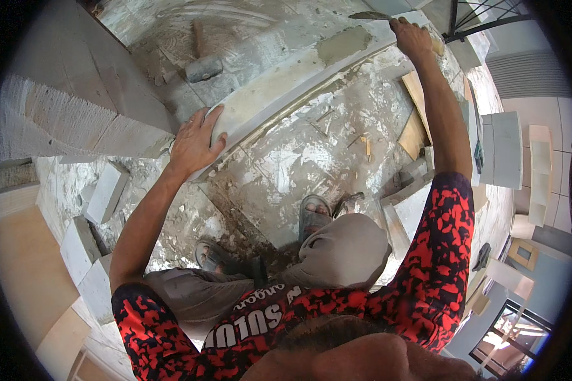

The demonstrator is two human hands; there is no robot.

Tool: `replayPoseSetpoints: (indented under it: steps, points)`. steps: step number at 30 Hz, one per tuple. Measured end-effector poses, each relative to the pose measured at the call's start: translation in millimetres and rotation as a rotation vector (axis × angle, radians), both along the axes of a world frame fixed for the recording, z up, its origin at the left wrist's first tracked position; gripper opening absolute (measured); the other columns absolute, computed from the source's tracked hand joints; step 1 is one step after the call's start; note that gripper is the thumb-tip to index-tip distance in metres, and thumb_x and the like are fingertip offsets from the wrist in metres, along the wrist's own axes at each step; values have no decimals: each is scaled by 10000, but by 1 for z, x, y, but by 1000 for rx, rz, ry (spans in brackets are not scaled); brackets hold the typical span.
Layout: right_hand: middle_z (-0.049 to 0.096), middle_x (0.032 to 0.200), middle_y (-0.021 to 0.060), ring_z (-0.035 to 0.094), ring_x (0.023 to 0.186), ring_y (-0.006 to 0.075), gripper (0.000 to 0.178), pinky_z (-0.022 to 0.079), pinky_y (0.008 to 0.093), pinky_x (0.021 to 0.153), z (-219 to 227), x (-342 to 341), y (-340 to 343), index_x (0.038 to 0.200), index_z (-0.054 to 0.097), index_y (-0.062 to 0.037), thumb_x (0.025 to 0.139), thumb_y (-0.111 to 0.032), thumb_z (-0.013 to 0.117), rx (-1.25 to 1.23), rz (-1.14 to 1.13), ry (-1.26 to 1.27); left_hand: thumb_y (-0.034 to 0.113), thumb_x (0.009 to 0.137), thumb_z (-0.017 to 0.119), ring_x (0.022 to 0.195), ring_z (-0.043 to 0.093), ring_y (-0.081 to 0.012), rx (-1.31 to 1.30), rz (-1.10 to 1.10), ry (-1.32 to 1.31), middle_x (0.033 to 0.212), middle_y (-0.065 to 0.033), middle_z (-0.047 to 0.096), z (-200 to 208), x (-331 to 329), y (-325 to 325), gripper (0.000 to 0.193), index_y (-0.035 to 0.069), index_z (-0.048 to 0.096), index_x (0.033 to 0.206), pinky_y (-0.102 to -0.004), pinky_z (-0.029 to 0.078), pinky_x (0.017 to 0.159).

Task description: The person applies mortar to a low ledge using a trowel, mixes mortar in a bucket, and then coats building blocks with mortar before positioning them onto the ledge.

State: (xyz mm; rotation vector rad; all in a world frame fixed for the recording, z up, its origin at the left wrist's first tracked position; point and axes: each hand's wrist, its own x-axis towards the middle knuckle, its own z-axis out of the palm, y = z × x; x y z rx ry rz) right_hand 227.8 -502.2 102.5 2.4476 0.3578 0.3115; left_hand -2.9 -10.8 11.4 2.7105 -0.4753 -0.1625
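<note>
A long, low course of pale blocks (267,95) runs from the middle left up to the far right. My left hand (196,141) rests with fingers spread on its near left end, beside the wall corner. At the far right end, my right hand (414,37) is closed around the handle of a trowel (370,16). The trowel's thin, dirty blade points left above the blocks. A darker patch of mortar (344,46) lies on the top face, between the two hands and nearer the right one.
A block wall (63,111) rises at left. Beyond the course, a mallet (203,68) lies on the dusty floor. Loose blocks (108,190) lie at left, others (410,206) at right near wood pieces (414,134). A black metal frame (483,25) stands at far right.
</note>
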Motion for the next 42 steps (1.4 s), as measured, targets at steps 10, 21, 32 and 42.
replayPoseSetpoints:
  steps: [10, 21, 32, 42]
  points:
    - [686, 1017, 44, 593, 1043, 237, 236, 276, 556, 1024, -25, 106, 60, 935, 720, -149, 851, -274, 538, -218, -50, 126, 328, 864, 521, 1174, 451, -426, -15, 2, 44, 1325, -253, 407, 5, -1, 0, 606, 148, 332, 1411, -482, 341, 1012]
    - [655, 927, 87, 635, 897, 261, 218, 414, 539, 869, 22, 45, 31, 931, 646, -102, 857, -260, 516, 40, 191, 191, 303, 862, 528, 1174, 457, -404, -18, 0, 47, 1317, -226, 416, 2, 2, -4, 605, 145, 329, 1411, -478, 350, 1003]
    - [598, 1080, -37, 553, 1017, 201, 367, 409, 443, 812, -9, -25, 23, 1164, 565, -236, 832, -86, 519, 49, 214, 133, 313, 851, 519, 1103, 486, -378, -13, -22, -31, 1225, -211, 451, -3, 2, -1, 604, 100, 345, 1389, -456, 377, 956]
    - [595, 1095, -16, 553, 1047, 223, 345, 408, 458, 816, -30, -29, 63, 1132, 563, -213, 800, -120, 571, 336, 377, 124, 303, 849, 530, 1151, 465, -401, -47, -6, 25, 1282, -224, 433, 1, 2, 1, 604, 126, 348, 1397, -471, 360, 989]
